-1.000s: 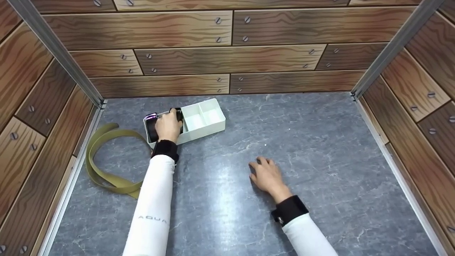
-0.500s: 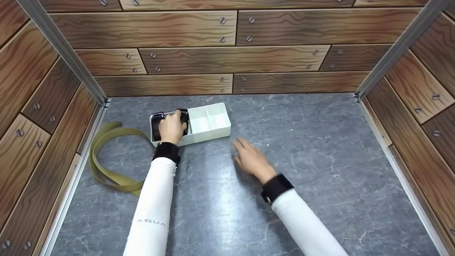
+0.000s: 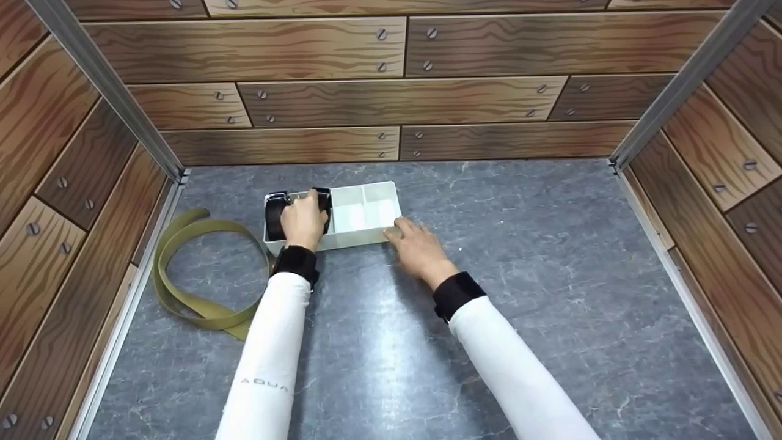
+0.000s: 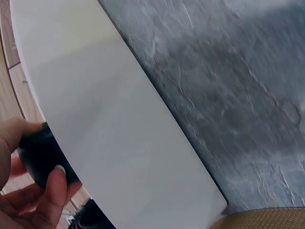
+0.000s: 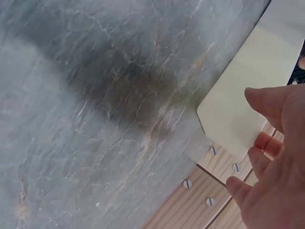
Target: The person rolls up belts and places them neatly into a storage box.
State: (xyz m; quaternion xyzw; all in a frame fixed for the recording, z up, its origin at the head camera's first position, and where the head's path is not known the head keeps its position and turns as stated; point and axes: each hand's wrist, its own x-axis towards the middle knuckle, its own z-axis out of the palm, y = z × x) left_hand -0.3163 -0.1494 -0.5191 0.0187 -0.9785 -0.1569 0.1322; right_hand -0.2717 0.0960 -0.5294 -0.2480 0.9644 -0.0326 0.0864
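A long white divided box [image 3: 357,238] sits on the grey floor in the head view. In its left end lies a black strap-like thing [image 3: 276,219] with shiny edges, its exact kind unclear. My left hand [image 3: 302,220] reaches into that compartment and grips the black thing; in the left wrist view, thumb and fingers hold a dark part [image 4: 43,155] just behind the box wall [image 4: 119,119]. My right hand [image 3: 420,249] is at the box's right front corner, fingertips at the wall; in the right wrist view its fingers are loosely bent and spread.
An olive-green belt [image 3: 162,269] lies in a loose coil on the floor, left of my left forearm. Wood-patterned walls [image 3: 263,146] enclose the back and both sides, with metal posts in the corners.
My right hand has moved left and forward to the box's corner. The box has turned slightly and shifted a little right, with my left hand still gripping the black thing in it.
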